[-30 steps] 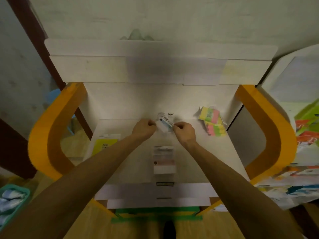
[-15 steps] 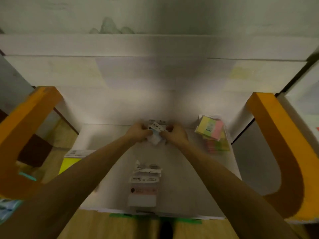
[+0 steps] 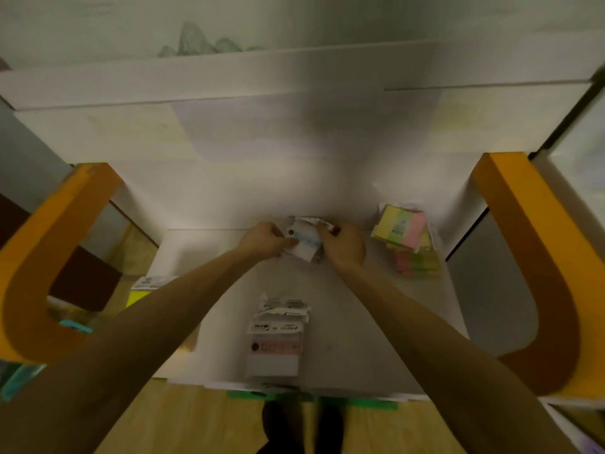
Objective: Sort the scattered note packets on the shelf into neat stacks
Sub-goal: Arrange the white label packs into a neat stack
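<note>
Nearest us a stack of white packets (image 3: 276, 335) lies at the shelf (image 3: 376, 322) front; farther back our left hand (image 3: 263, 239) and right hand (image 3: 343, 245) both pinch one note packet (image 3: 304, 240), with colourful pads (image 3: 404, 237) stacked just right

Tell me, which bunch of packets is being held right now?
The white packets at the back of the shelf: left hand and right hand grip them. The front pile and the coloured stack lie untouched.
</note>
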